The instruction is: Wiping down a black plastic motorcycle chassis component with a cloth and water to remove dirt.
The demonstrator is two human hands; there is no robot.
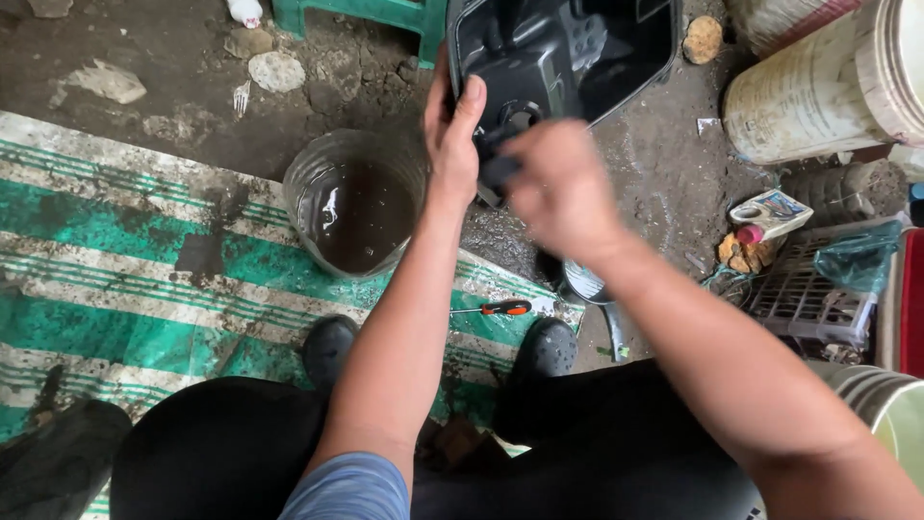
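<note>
The left hand point(452, 130) is gripping the near edge of a black plastic housing point(563, 53) at the top centre of the frame, thumb wrapped over the rim and fingers hidden behind it. The right hand point(560, 188) is hovering just in front of it, curled around a small dark part point(496, 169) at the housing's lower edge (motion blur is hiding the fingers, so how tightly it is closing cannot be told). Left of the hands, a clear plastic bucket point(354, 197) of brown water is standing on the muddy ground. Below it, a green and white striped mat point(125, 270) is spreading across the left of the frame, and a screwdriver point(496, 309) with a red and black handle is lying on its edge between two dark shoes point(330, 347). At the upper right a large pale drum point(818, 87) is lying tilted, with a wire crate point(813, 289) below it.
</note>
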